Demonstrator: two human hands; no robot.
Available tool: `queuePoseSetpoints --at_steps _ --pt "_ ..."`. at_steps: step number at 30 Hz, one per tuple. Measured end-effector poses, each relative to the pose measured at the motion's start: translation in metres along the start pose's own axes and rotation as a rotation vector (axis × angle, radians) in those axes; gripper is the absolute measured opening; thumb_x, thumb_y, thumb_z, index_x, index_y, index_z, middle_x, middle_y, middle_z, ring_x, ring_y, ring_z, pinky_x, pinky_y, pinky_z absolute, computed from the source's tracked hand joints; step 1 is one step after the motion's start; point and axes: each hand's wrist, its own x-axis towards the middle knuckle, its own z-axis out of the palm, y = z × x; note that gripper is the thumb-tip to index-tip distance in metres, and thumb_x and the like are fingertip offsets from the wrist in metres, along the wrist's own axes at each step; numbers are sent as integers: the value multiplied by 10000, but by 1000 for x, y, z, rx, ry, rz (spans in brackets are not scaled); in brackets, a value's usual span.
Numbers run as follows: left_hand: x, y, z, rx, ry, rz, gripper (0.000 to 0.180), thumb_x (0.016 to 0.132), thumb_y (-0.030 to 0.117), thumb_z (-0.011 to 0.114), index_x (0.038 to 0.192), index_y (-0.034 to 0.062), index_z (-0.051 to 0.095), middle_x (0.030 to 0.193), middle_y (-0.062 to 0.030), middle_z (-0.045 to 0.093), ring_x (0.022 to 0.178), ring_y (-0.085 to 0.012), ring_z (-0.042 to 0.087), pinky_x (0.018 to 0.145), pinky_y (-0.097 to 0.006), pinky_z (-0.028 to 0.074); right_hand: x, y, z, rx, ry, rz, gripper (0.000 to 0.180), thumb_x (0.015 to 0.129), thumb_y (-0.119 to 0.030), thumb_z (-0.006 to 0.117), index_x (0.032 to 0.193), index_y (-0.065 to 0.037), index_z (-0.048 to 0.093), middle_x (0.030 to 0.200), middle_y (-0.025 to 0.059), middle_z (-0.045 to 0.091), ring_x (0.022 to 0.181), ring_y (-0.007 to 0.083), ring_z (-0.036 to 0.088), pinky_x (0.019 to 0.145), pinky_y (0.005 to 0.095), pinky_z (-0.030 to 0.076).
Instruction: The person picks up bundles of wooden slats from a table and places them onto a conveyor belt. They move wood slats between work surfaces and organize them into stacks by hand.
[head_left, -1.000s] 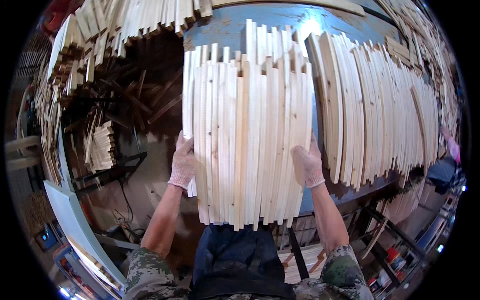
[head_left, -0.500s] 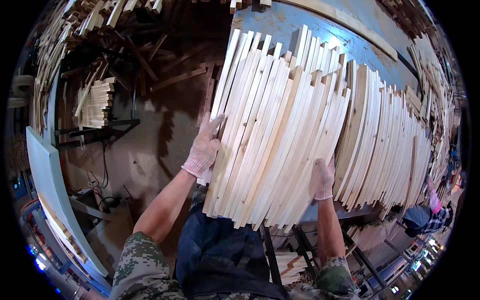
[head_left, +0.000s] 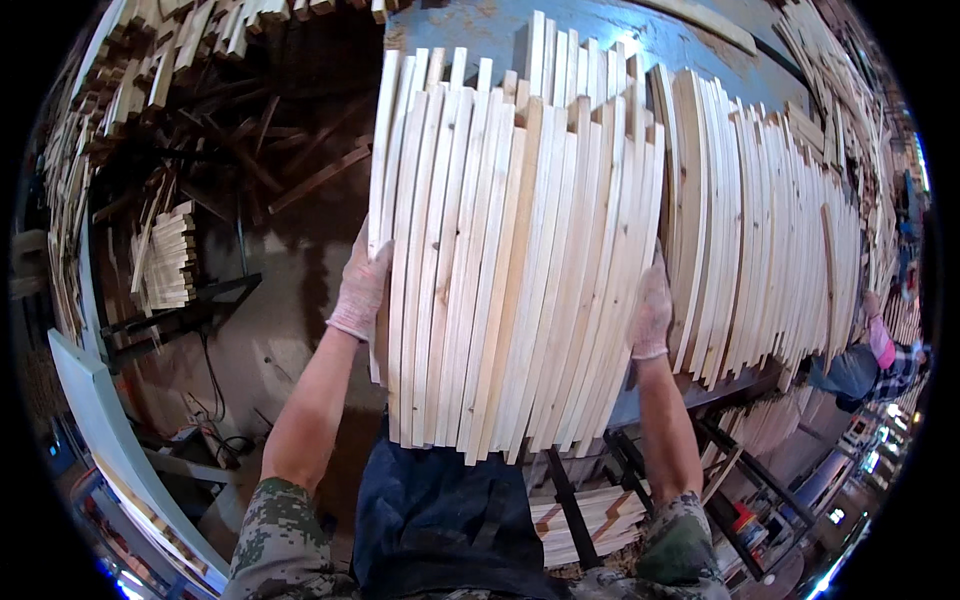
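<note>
A wide row of pale wooden strips (head_left: 510, 290), laid side by side with uneven ends, lies in front of me with its near ends against my apron. My left hand (head_left: 360, 292), in a pinkish knit glove, holds the row's left edge; its thumb shows and its other fingers are mostly hidden by the wood. On the opposite edge my right hand (head_left: 653, 308), gloved alike, presses against the outermost strip, with its fingertips partly out of sight. Between the two hands the row is squeezed together. More strips show beneath and behind its far end.
A second row of wooden strips (head_left: 745, 230) lies just right on the blue tabletop (head_left: 490, 35). Beyond the floor gap at left, a small wood stack (head_left: 168, 260) rests on a metal frame. Another person (head_left: 868, 370) works at far right. More boards (head_left: 590, 525) lie below the table.
The row of strips has turned from a slant to nearly straight ahead of me. Both hands have moved with it, and the right one now lies flatter along its side. The view has shifted too.
</note>
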Motion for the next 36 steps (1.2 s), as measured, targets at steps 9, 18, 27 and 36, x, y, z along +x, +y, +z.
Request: queuePoseSetpoints --at_steps 9,18,27,36 --pt "-21 9 -23 -384 -279 -444 671 1020 455 633 1515 23 494 1407 -131 626 1224 -217 639 1048 -367 533 -42 44 19 368 62 -18 593 1164 -376 331 1611 14 327 1555 152 494 1414 230 496 1206 370 384" --pt "-120 -17 -80 -372 -432 -643 474 967 271 666 1324 -40 639 1208 -152 726 1063 -242 723 959 -374 593 -228 66 65 109 354 -18 473 1090 -218 460 1499 20 479 1455 172 585 1321 290 583 1138 394 464" --pt "-178 -12 -107 -293 -590 -715 485 933 275 733 1288 -48 669 1134 -124 751 987 -204 738 913 -346 602 -359 148 75 825 433 300 498 1110 -326 447 1530 -62 483 1458 149 598 1285 323 624 1087 445 535" --pt "-184 -20 -107 -237 -546 -653 561 946 401 723 1300 -32 678 1162 -127 754 1045 -208 728 933 -356 590 -331 149 54 734 327 424 569 1116 -458 397 1571 -119 442 1511 134 556 1313 315 606 1079 486 550"
